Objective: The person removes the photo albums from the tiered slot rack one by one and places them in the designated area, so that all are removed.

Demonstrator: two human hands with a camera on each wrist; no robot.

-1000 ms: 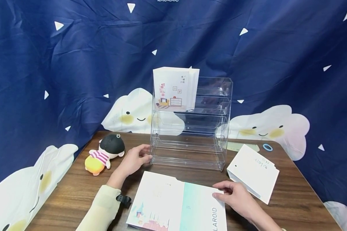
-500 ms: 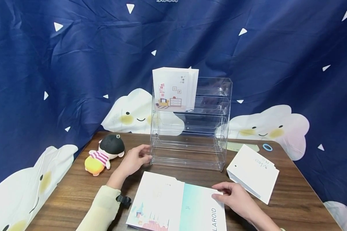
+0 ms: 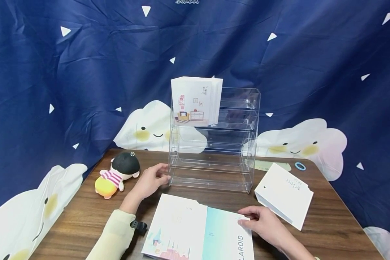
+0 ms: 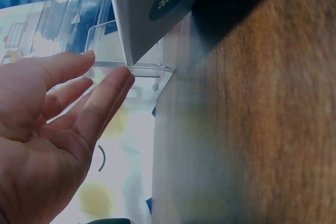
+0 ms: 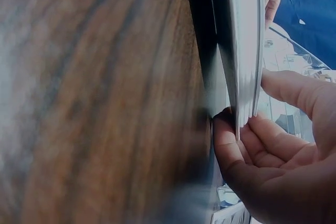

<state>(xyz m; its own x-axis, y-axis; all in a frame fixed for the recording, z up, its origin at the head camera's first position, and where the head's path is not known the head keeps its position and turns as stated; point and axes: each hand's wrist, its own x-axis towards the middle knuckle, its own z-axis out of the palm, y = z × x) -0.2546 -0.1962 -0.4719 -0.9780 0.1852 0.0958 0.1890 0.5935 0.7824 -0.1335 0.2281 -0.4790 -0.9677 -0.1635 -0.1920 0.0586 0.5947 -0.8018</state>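
A tall, clear acrylic tiered rack (image 3: 211, 159) stands at the back of the table. My left hand (image 3: 151, 179) is at its lower left side; in the left wrist view, the thumb and fingers of that left hand (image 4: 63, 114) are apart and loosely extended near the rack's edge. In front, two booklets lie overlapping: a white booklet (image 3: 175, 224) with a printed scene, and a white-and-turquoise booklet (image 3: 225, 231) lettered "LAROID". My right hand (image 3: 263, 222) pinches the turquoise one's far right corner, thumb above and fingers beneath, as the right wrist view shows.
White booklets (image 3: 195, 101) with a room drawing stand in the rack's upper left. Another white booklet (image 3: 286, 193) lies to the right, near a pale green ruler (image 3: 263, 165) and a blue ring (image 3: 300, 166). A plush doll (image 3: 117, 175) lies at the left.
Both hands, the booklets and the rack keep their places. Only a slight shift of the head view shows.
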